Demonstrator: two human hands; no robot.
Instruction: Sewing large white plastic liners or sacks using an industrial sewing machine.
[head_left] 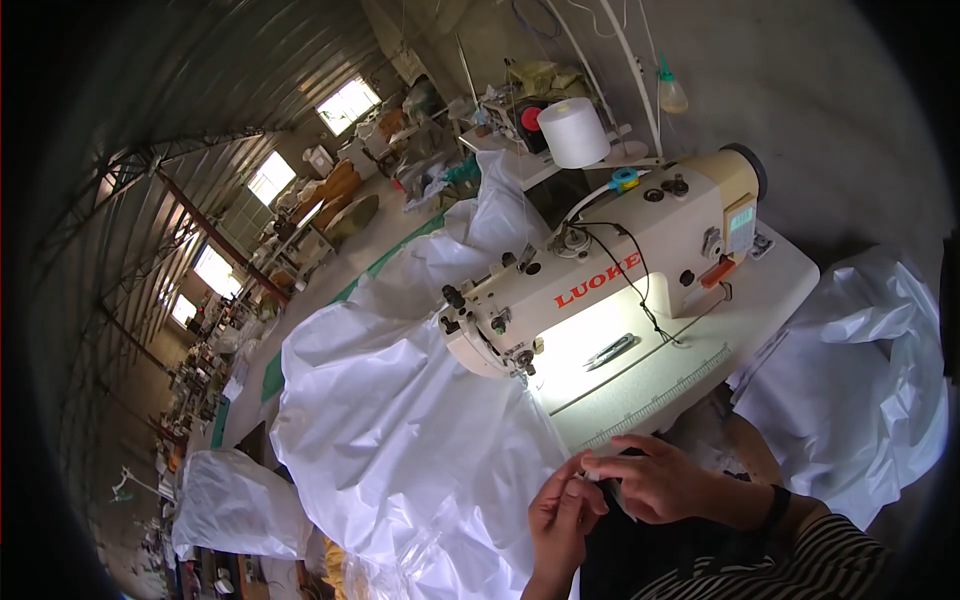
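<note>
Left hand: the left hand (pixel 560 515) sits off the near edge of the tabletop (pixel 780 275), fingers curled and pinching the edge of the white fabric (pixel 400 440).
Right hand: the right hand (pixel 655 480) is touching the left, fingers closed on the same bit of fabric edge; a small dark thing shows under its fingers, too small to tell what it is.
Fabric: a big white sheet, piled over the tabletop's left end and spilling down toward the hands.
Which way it lies: the bulk runs up and left from the hands, its long fall running toward the sewing machine (pixel 600 270); the left hand is nearer the bulk.
Machine: its needle end faces the fabric, well apart from both hands.
Snips: small thread snips (pixel 610 350) lie on the lit tabletop under the machine's arm.
Thread: a white thread cone (pixel 573 132) stands behind the machine at the far edge.
</note>
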